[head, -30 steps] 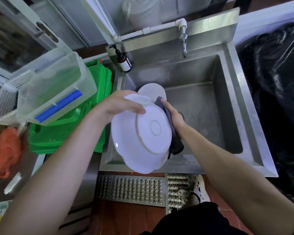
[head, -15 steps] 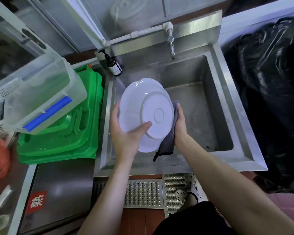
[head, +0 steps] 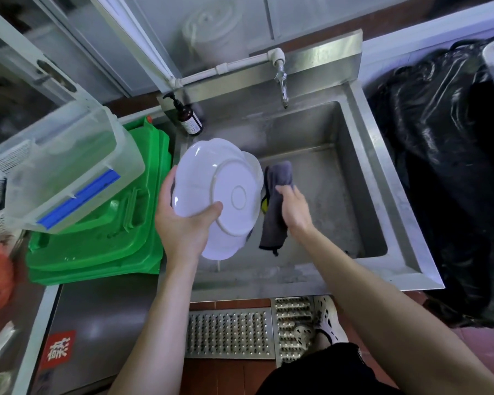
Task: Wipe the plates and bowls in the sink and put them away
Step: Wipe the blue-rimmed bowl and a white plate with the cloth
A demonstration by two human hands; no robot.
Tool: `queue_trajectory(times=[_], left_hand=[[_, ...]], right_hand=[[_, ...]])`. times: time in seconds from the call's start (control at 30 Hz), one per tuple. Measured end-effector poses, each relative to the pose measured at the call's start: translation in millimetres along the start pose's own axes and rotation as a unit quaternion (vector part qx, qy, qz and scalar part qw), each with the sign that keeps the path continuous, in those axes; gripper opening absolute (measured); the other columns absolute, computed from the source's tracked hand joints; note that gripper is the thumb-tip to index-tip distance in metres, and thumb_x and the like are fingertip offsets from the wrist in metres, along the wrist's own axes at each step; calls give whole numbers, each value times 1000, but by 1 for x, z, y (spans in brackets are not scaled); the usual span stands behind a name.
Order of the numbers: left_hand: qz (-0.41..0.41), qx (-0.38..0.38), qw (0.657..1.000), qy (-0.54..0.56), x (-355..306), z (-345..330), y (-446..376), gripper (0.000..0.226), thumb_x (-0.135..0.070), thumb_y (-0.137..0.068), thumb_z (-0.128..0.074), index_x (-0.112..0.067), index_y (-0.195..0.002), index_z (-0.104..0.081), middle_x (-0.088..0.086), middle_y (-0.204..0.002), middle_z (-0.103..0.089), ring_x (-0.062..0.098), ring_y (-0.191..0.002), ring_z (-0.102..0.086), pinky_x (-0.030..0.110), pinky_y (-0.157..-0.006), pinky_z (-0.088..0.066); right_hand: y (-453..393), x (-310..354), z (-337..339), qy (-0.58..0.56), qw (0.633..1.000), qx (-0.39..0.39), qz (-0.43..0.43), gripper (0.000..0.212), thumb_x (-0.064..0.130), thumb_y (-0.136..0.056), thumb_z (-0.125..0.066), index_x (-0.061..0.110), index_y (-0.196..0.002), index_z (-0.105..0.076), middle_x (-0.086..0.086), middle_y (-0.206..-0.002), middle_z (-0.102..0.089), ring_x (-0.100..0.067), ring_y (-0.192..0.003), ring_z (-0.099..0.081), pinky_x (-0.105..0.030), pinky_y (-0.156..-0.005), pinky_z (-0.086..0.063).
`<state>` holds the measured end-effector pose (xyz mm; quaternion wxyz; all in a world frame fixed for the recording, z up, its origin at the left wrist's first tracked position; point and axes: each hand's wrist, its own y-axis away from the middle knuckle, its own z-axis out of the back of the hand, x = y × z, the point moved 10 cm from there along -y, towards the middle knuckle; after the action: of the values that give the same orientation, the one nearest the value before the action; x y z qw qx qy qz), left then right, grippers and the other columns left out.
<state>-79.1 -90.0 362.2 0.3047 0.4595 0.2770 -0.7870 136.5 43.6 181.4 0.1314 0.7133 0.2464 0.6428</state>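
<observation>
Two hands: both working over the sink point(head: 394, 212), near its left wall.
Left hand point(head: 183, 223): gripping the plate point(head: 220, 195) by its near-left rim, thumb on the underside.
Plate: tilting, underside facing the camera, long axis running near-to-far.
Right hand point(head: 293, 208): clutching the grey cloth point(head: 275, 201), just right of the plate, apart from it.
Cloth: hanging lengthwise, near-to-far.
Second dish point(head: 255, 169): peeking out behind the plate's far edge.

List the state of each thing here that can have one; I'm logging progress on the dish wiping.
Left hand: grips the white plate's rim.
White plate: held tilted over the sink, underside toward the camera.
Right hand: holds the grey cloth, apart from the plate.
Grey cloth: hanging, draped.
Tap: no water seen running.
Sink: no standing water visible.
Pump bottle: upright.
</observation>
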Motion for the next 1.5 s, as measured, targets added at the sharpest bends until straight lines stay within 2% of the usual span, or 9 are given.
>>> queue_trajectory(times=[0.1,0.23,0.3,0.4,0.47,0.6,1.17,1.3,1.5], left_hand=[[-16,12,1000,-6,0,0,2,96,-8,-63,-101,-45,-142,-61,-42,-137,-60,-16,-132,-52,16,-109,-44],[-46,31,998,-17,-4,-9,7,98,-2,-64,-99,-28,-150,-62,-24,-146,-63,-12,-137,-52,7,-108,-39],[-47,34,998,-10,-5,-13,9,98,1,-64,-98,-25,-151,-61,-16,-149,-63,-9,-139,-53,5,-107,-37],[-32,22,999,-11,-1,-9,9,97,0,-64,-98,-28,-150,-62,-19,-148,-63,-9,-137,-53,2,-104,-37],[-24,20,999,-27,4,-4,8,98,-3,-63,-99,-36,-147,-62,-27,-144,-62,-12,-135,-53,1,-102,-37],[5,21,998,-51,12,1,7,98,-11,-63,-100,-43,-147,-62,-29,-144,-62,-13,-132,-53,11,-103,-41],[59,131,987,-72,39,-48,31,93,-10,-68,-92,-50,-145,-57,-57,-119,-57,-29,-113,-51,9,-90,-42],[48,135,987,-79,38,-54,35,93,-11,-67,-90,-51,-144,-57,-44,-127,-62,-27,-114,-52,1,-88,-40],[59,134,987,-72,40,-62,41,94,-21,-66,-91,-58,-144,-53,-33,-130,-69,-2,-116,-67,27,-96,-56]], right_hand=[[7,67,10,6,993,-30,113,28,42,-99,-51,19,-105,-67,0,-126,-58,-10,-105,-57,-32,-95,-42],[26,125,-58,236,918,87,305,72,48,-98,-56,36,-164,-28,6,-163,-40,-18,-147,-42,-44,-122,-29],[25,119,-86,269,899,144,315,82,46,-102,-57,24,-167,-13,2,-167,-37,-23,-155,-35,-50,-128,-26],[28,116,-84,255,889,117,363,49,45,-108,-55,22,-150,-47,-3,-158,-38,-17,-155,-32,-40,-121,-37],[31,120,-72,254,876,54,406,27,40,-108,-58,21,-125,-68,-4,-132,-59,-22,-129,-56,-38,-103,-49],[1,113,-39,257,918,-16,301,37,39,-109,-55,22,-78,-47,8,-70,-57,-26,-74,-53,-36,-65,-33],[-20,126,53,602,748,-60,275,30,38,-100,-69,10,-92,-77,-13,-82,-71,-34,-72,-64,-38,-65,-48],[-16,131,61,624,737,-73,250,31,39,-103,-62,10,-99,-72,-12,-90,-73,-32,-76,-64,-34,-66,-42],[39,187,46,510,762,-131,377,27,42,-108,-50,16,-99,-46,-10,-87,-60,-40,-78,-60,-45,-67,-46]])
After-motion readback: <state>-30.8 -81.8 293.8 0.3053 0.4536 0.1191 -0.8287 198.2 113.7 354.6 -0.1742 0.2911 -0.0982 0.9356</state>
